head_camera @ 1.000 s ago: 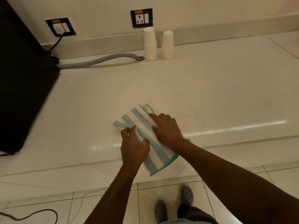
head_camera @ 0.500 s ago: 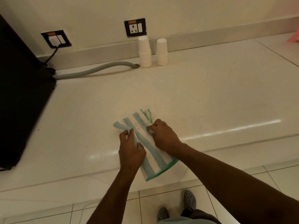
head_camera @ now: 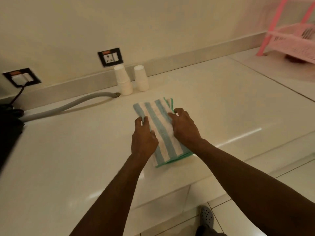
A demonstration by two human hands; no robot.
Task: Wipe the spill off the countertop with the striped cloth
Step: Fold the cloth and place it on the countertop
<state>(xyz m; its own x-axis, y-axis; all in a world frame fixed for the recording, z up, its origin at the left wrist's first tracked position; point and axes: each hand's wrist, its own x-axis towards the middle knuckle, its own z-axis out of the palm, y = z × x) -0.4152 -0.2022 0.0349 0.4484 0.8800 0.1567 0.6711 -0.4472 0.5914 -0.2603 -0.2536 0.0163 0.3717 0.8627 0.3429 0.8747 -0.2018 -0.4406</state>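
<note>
Pale, glossy stone runs across the whole scene, a cream tabletop [head_camera: 213,103] that meets a low upstand and a plain wall behind it. Near the middle of the frame lies the striped cloth [head_camera: 160,130], folded into a long stack with blue and white bands on top and green edging showing at its far right corner and along its near end. It rests flat on the tabletop, its length running away from the person and angled a little toward the upper left.

Both hands sit on it. The left hand [head_camera: 144,138] is on the cloth's left edge, its fingers [head_camera: 146,120] curled over that edge and pinching the fabric. The right hand [head_camera: 185,127] lies on the right side, its fingers [head_camera: 172,115] bent and pressing down on the top layer, with the fingertips near the green-edged border. No wet patch or spill shows clearly on the shiny surface; I cannot tell where it is.

Toward the upper middle, two stacks of white paper cups [head_camera: 125,80] stand upside down against the upstand, just beside each other. A grey hose [head_camera: 68,106] runs along the tabletop from the left and ends close to the left stack. Two black wall sockets [head_camera: 110,57] sit above them, one with a dark cable plugged in at the far left. A pink plastic rack [head_camera: 289,40] fills the upper right corner. A grey clog [head_camera: 207,217] shows on the tiled floor at the bottom right.
</note>
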